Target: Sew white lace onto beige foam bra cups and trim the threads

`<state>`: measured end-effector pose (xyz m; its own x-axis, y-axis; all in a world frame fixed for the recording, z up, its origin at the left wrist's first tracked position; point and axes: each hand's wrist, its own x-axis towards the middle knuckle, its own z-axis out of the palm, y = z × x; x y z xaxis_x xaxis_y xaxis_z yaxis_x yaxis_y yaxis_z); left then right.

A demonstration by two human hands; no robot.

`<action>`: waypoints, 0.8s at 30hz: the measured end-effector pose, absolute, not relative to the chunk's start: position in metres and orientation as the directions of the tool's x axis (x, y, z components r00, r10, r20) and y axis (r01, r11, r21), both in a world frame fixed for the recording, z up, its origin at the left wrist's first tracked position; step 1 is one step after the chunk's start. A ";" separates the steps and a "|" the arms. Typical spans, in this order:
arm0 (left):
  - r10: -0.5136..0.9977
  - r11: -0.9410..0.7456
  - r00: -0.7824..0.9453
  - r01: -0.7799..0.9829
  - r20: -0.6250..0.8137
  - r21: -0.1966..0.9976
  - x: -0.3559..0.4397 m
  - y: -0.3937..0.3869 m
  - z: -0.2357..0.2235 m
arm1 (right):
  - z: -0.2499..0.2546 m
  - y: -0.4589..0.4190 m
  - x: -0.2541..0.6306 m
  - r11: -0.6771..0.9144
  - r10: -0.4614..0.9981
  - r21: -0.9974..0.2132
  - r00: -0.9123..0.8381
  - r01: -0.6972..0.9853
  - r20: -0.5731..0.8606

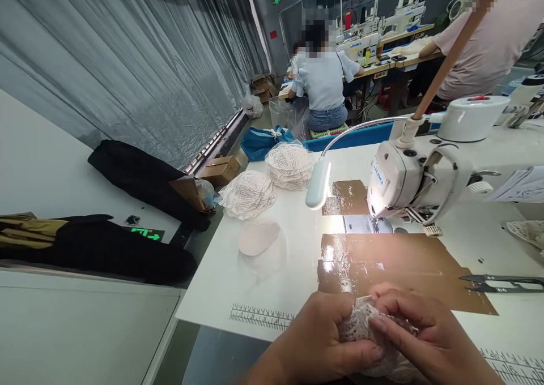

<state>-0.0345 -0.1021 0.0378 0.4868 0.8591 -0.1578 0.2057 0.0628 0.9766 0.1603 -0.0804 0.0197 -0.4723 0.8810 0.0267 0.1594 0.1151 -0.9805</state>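
Both my hands are at the near edge of the white sewing table (238,283), closed on one piece of white lace (359,323). My left hand (323,342) wraps it from the left with the thumb underneath. My right hand (420,331) pinches it from the right, fingers pressed on top. Most of the lace is hidden inside the hands. The white sewing machine (425,175) stands just beyond, its needle area lit by a small lamp (318,184).
Two piles of white lace pieces (249,194) (291,164) and a pale foam cup (257,238) lie on the table's left. Black thread snips (501,283) lie at right on brown tape patches (382,260). Two people sit at machines behind. Black fabric rests on the left ledge.
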 end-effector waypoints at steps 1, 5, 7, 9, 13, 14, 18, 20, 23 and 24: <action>0.857 0.060 0.496 0.181 -0.144 0.982 -0.033 -0.102 0.037 | 0.021 -0.080 0.160 0.131 0.897 -0.977 -0.439 0.168 0.045; 0.864 0.082 0.484 0.133 -0.137 0.988 -0.036 -0.099 0.040 | 0.022 -0.078 0.159 0.126 0.929 -0.976 -0.367 0.180 0.052; 0.881 0.070 0.456 0.138 -0.126 0.988 -0.038 -0.098 0.040 | 0.021 -0.077 0.158 0.147 0.935 -0.969 -0.349 0.200 0.069; 0.894 0.057 0.432 0.158 -0.121 0.986 -0.039 -0.096 0.040 | 0.020 -0.076 0.158 0.168 0.938 -0.961 -0.335 0.220 0.087; 0.912 0.048 0.390 0.207 -0.127 0.977 -0.036 -0.092 0.038 | 0.022 -0.075 0.159 0.163 0.935 -0.959 -0.346 0.231 0.076; 0.916 0.043 0.381 0.220 -0.126 0.975 -0.034 -0.091 0.037 | 0.022 -0.075 0.159 0.155 0.933 -0.962 -0.353 0.227 0.068; 0.920 0.050 0.367 0.232 -0.135 0.971 -0.029 -0.087 0.035 | 0.020 -0.069 0.163 0.087 0.928 -0.966 -0.372 0.243 -0.010; 0.919 0.047 0.373 0.225 -0.131 0.973 -0.027 -0.086 0.034 | 0.017 -0.064 0.166 0.036 0.915 -0.965 -0.397 0.259 -0.072; 0.915 0.055 0.381 0.201 -0.130 0.978 -0.025 -0.084 0.034 | 0.016 -0.058 0.170 -0.007 0.869 -0.971 -0.479 0.238 -0.123; 0.910 0.089 0.387 0.170 -0.149 0.981 -0.025 -0.083 0.034 | 0.017 -0.057 0.171 -0.011 0.860 -0.974 -0.494 0.228 -0.125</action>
